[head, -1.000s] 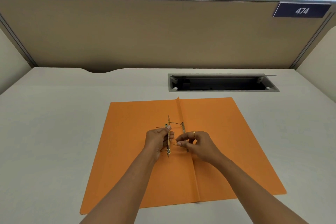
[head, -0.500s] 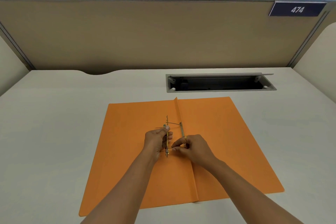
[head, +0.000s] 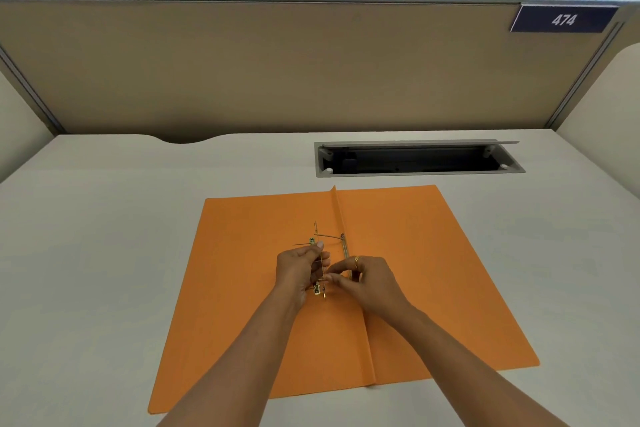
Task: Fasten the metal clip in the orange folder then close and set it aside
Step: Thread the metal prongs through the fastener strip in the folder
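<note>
While the orange folder [head: 242, 288] lies open and flat on the pale worktop [head: 86, 253], both hands work at its centre, just left of the raised spine fold. Left hand [head: 299, 270] curled around the loose bar of the metal clip [head: 320, 267], thumb tip near the bar's far end; bar held roughly parallel to the spine. Right hand [head: 370, 282] pinching a thin prong between thumb and forefinger (a gold ring [head: 356, 258] shows on one finger), its fingertips meeting the bar's near end. Clip's base strip sits along the spine; the far prong arcs leftward to the bar. Open cable tray [head: 415, 158] recessed in the worktop beyond the folder, well apart.
</note>
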A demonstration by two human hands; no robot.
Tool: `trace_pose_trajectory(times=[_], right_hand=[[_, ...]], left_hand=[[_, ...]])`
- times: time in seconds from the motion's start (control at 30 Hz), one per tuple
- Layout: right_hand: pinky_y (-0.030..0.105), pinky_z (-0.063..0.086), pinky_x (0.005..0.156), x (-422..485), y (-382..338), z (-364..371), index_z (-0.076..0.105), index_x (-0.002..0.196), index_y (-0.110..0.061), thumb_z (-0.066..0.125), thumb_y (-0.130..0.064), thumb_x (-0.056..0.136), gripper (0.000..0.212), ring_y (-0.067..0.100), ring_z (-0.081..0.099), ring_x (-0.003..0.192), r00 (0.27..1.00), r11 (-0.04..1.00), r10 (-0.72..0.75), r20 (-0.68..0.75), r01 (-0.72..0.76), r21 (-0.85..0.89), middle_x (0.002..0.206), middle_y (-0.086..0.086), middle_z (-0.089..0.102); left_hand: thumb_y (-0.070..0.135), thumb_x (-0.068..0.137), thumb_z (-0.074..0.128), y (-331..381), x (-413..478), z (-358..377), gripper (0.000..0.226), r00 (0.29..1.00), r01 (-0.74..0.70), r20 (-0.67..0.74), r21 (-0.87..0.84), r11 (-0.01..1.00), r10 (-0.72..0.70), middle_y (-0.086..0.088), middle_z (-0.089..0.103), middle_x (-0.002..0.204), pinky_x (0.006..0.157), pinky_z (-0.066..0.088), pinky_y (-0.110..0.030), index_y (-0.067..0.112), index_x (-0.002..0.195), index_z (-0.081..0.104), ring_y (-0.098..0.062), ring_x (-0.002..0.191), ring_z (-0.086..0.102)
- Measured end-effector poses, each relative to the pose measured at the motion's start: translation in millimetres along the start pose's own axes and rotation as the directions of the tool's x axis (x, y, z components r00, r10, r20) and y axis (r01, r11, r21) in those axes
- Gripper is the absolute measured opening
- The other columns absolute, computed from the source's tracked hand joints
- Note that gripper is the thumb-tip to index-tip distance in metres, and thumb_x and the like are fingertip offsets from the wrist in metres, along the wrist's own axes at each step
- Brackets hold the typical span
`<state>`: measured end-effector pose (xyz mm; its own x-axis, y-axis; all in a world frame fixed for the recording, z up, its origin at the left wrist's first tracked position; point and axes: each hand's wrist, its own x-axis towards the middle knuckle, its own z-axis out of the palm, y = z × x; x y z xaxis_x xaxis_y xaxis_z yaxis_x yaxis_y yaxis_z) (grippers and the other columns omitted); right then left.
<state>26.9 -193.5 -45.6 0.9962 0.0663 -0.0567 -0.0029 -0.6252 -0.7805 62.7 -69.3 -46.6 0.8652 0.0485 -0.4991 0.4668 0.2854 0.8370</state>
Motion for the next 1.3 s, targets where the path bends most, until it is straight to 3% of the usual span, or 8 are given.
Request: trace_pose_trajectory(times=[0.07,0.17,0.33,0.5,0.67,0.87,1.07,1.3], right_hand=[[0.036,0.047,0.064,-0.4,-0.6,1.6,0.074,0.089,-0.025,0.069,-0.035,0.077,0.016,0.012,0.05,0.057,0.996,0.995,0.047,-0.077,-0.04,0.089,0.08,0.008,0.075],[0.025,0.04,0.056,-3.7,-6.9,5.9,0.073,0.083,-0.019,0.071,-0.028,0.076,0.012,0.012,0.049,0.053,0.983,0.981,0.094,-0.159,-0.065,0.181,0.07,-0.009,0.067],[0.032,0.05,0.063,-6.7,-14.9,14.3,0.063,0.08,-0.018,0.071,-0.014,0.075,0.01,0.017,0.058,0.057,0.969,0.976,0.167,-0.184,-0.136,0.171,0.066,-0.016,0.057],[0.038,0.055,0.066,-6.1,-15.2,13.5,0.054,0.067,-0.028,0.062,-0.006,0.077,0.026,0.026,0.063,0.065,0.957,0.973,0.192,-0.216,-0.157,0.171,0.065,-0.013,0.055],[0.028,0.047,0.063,-5.4,-9.6,10.5,0.059,0.074,-0.018,0.061,-0.003,0.077,0.015,0.017,0.057,0.06,0.953,0.973,0.205,-0.222,-0.174,0.152,0.064,-0.012,0.054],[0.008,0.041,0.048,-5.2,3.8,5.7,0.068,0.082,-0.006,0.059,-0.001,0.079,0.011,0.017,0.057,0.056,0.949,0.979,0.198,-0.245,-0.179,0.098,0.061,-0.006,0.057],[0.015,0.036,0.057,-5.6,12.0,2.1,0.069,0.09,-0.01,0.062,-0.007,0.08,0.013,0.005,0.049,0.059,0.962,0.989,0.126,-0.241,-0.14,-0.042,0.078,0.002,0.056],[0.024,0.037,0.071,-10.9,22.3,-3.9,0.058,0.118,-0.029,0.05,-0.032,0.091,0.029,0.016,0.056,0.098,0.99,0.966,0.081,-0.112,-0.106,-0.238,0.093,-0.006,0.041]], left_hand=[[0.009,0.087,0.062,-0.4,-0.2,2.0,0.016,1.0,-0.005,-0.015,0.016,1.0,0.005,-0.009,0.062,0.069,0.041,0.051,-0.017,0.006,0.071,0.061,-0.005,0.038,0.059],[0.009,0.085,0.063,-1.9,-0.8,4.1,0.014,1.0,-0.006,-0.028,0.038,0.999,0.007,-0.009,0.063,0.069,0.041,0.05,-0.015,0.002,0.074,0.064,-0.008,0.041,0.057],[0.01,0.084,0.065,-7.7,-1.7,4.7,0.021,0.999,-0.012,-0.029,0.089,0.996,0.015,-0.011,0.063,0.072,0.044,0.05,-0.018,-0.008,0.094,0.067,-0.028,0.07,0.062],[0.013,0.086,0.063,-8.0,-8.4,1.4,0.015,0.98,-0.161,-0.074,0.234,0.959,0.183,-0.012,0.066,0.074,0.058,0.053,-0.024,0.002,0.082,0.07,-0.018,0.059,0.058],[0.015,0.089,0.058,-12.6,-14.7,-17.8,0.022,0.827,-0.421,-0.006,0.655,0.628,0.562,-0.012,0.071,0.108,0.086,0.047,-0.03,0.007,0.105,0.07,-0.022,0.097,0.064],[0.03,0.095,0.045,-30.7,-5.5,-43.7,0.041,0.829,-0.395,0.243,0.892,0.22,0.503,0.0,0.036,0.15,0.116,0.013,-0.033,0.019,0.134,0.047,-0.016,0.143,0.022],[0.035,0.097,0.037,-34.3,-5.6,-45.4,0.044,0.832,-0.377,0.282,0.919,0.114,0.478,0.004,0.025,0.155,0.118,0.005,-0.032,0.023,0.14,0.037,-0.013,0.146,0.012],[0.037,0.098,0.033,-34.7,-6.6,-45.8,0.045,0.83,-0.379,0.297,0.921,0.086,0.473,0.005,0.022,0.156,0.118,0.005,-0.032,0.024,0.141,0.036,-0.013,0.146,0.011]])
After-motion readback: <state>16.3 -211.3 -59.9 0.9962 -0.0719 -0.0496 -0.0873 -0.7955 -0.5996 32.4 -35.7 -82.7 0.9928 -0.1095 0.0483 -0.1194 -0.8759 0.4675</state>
